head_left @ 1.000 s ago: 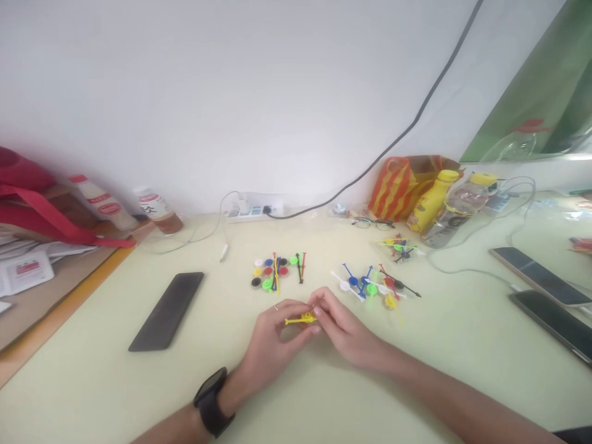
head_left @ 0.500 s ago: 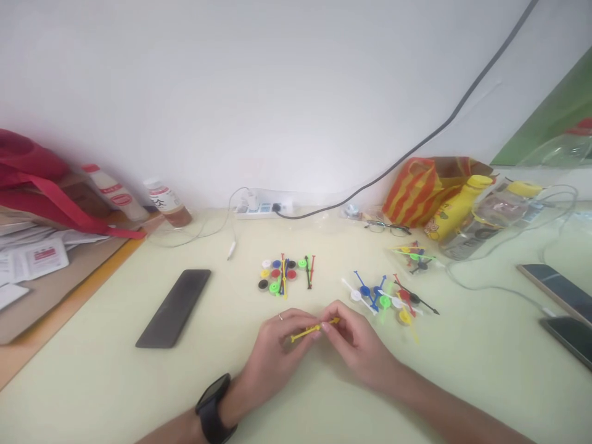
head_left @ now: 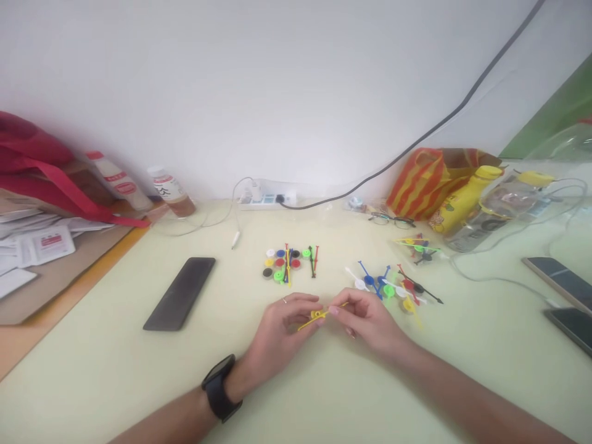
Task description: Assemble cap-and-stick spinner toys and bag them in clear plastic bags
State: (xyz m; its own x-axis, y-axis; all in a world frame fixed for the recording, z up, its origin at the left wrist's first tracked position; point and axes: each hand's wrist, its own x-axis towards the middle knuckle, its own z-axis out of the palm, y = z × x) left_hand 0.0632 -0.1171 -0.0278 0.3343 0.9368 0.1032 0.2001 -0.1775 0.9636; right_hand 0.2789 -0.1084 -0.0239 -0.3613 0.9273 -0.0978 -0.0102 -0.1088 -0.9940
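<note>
My left hand (head_left: 282, 330) and my right hand (head_left: 370, 317) meet over the table near its front, both closed on a yellow arrow spinner (head_left: 311, 321). Its round yellow disc sits between the thumb and fingers of my left hand, while my right thumb and forefinger pinch the arrow at its right part. Whether arrow and disc are joined I cannot tell. Beyond my hands, a group of coloured round discs (head_left: 280, 263) lies with several loose arrows (head_left: 289, 271). Right of them are arrow spinners with discs (head_left: 389, 290) in white, blue, green, red, black and yellow.
A black phone (head_left: 180, 293) lies left; two more phones (head_left: 562, 280) lie right. Behind stand a power strip (head_left: 266, 196), glasses (head_left: 392, 219), a striped bag (head_left: 416, 185), a yellow bottle (head_left: 465, 200) and a tea bottle (head_left: 172, 192). A bag of spinners (head_left: 419, 248) lies nearby.
The yellow spinner has turned in my fingers, so its round disc now shows. My right hand has shifted a little to the right along the arrow. The view has moved slightly.
</note>
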